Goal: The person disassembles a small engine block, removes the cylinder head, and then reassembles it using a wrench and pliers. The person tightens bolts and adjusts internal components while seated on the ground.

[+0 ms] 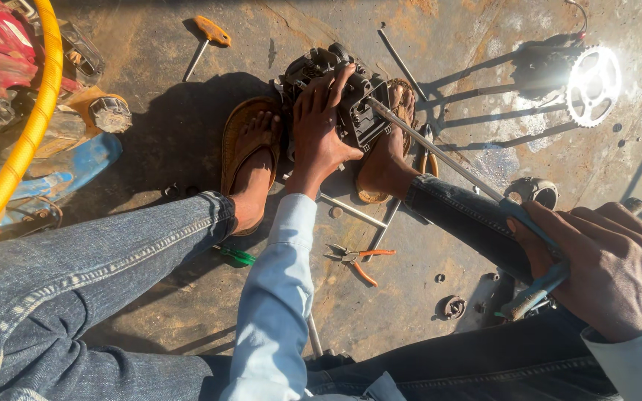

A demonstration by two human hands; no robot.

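My left hand (323,130) presses flat, unclenched, on the engine block (351,96) between my 2 feet; my right hand (600,267) grips the T-handle wrench (455,167); orange-handled pliers (358,260) lie on the floor (187,297) nearby

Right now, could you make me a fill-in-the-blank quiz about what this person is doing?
1. The left hand presses on a dark ____ block held between the feet.
2. The right hand grips a long tool's ____ handle.
3. The pliers on the floor have ____ handles.

Missing words: engine; blue; orange
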